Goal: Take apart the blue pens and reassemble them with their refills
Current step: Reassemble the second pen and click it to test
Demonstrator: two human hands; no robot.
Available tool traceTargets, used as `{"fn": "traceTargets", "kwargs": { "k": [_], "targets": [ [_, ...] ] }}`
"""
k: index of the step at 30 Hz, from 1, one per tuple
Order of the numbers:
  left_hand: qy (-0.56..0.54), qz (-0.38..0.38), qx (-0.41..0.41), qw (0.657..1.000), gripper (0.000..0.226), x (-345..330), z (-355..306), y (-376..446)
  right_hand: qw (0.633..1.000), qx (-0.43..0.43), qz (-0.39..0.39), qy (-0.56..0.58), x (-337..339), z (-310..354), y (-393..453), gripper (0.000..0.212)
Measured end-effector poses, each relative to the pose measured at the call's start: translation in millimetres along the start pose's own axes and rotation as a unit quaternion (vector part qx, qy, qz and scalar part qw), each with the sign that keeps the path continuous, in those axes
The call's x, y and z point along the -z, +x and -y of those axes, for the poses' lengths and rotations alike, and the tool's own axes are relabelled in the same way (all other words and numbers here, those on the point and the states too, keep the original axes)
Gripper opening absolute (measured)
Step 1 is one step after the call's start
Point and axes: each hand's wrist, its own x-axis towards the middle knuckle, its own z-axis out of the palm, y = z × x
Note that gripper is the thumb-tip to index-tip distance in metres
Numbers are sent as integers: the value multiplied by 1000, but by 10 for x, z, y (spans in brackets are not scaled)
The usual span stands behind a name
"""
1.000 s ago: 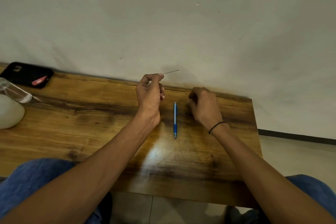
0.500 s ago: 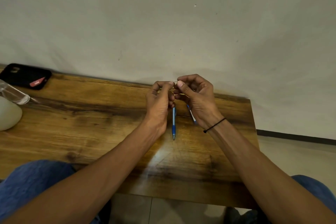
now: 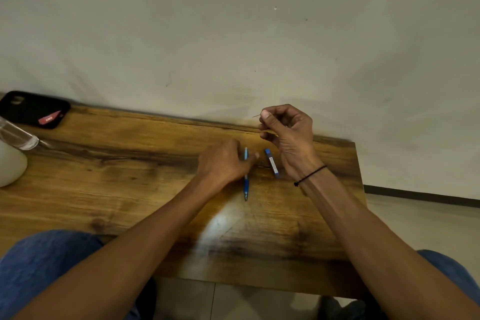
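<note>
Because the refill (image 3: 257, 115) is thin, light and likely bendy, it wants a gentle fingertip pinch near one end, as the right hand (image 3: 288, 135) now holds it above the surface (image 3: 130, 176). Half a second ago both hands met; now the left hand (image 3: 223, 163) closes loosely on the blue pen (image 3: 245, 184), beside a loose barrel (image 3: 271, 162).

Dim, warm light; you get one glare patch on the table (image 3: 220, 223) near you. Left hand (image 3: 223, 163) motion-blurred, edges bowed by wide-angle.
</note>
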Motion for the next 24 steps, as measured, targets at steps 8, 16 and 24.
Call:
{"fn": "traceTargets", "kwargs": {
  "k": [8,16,24],
  "targets": [
    [118,20,-1,993,40,-153,66,104,999,2,5,-36,-24,-14,6,4],
    [-68,-83,-91,990,14,134,-12,56,988,24,31,-151,75,144,57,13],
    [-81,-137,-175,972,18,271,-84,-54,966,81,119,-214,58,478,62,12]
  ]
}}
